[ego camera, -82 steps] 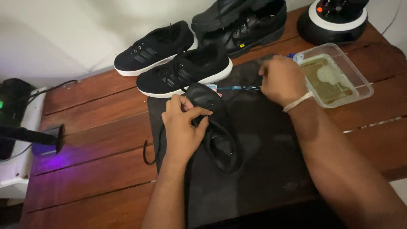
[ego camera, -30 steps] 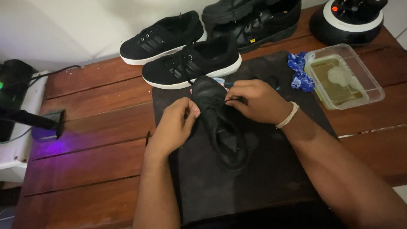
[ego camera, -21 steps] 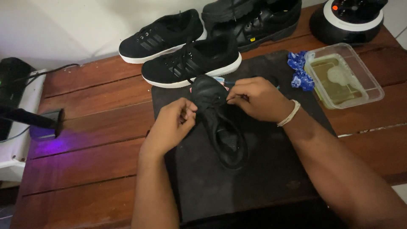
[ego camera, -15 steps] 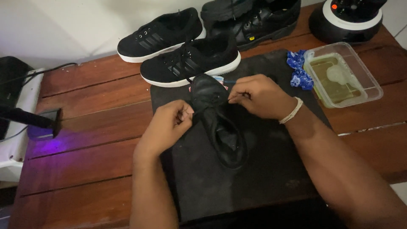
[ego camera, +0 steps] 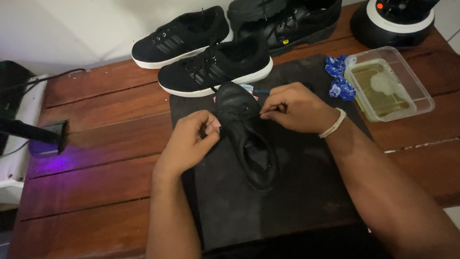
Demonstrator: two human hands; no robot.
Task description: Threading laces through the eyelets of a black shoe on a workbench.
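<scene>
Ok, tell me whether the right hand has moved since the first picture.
Yes. The right hand left the clear plastic tub and came left onto the black shoe on the mat.

A black shoe [ego camera: 249, 139] lies on a dark mat [ego camera: 297, 192] laid over the wooden table, its toe pointing away toward the wall and its heel nearest the person. It sits upright on its sole, angled slightly, with the dark opening facing up. Its black laces are drawn out to either side over the front part: the left hand [ego camera: 191, 141] pinches one end beside the shoe, the right hand [ego camera: 294, 108] pinches the other just across it.
</scene>
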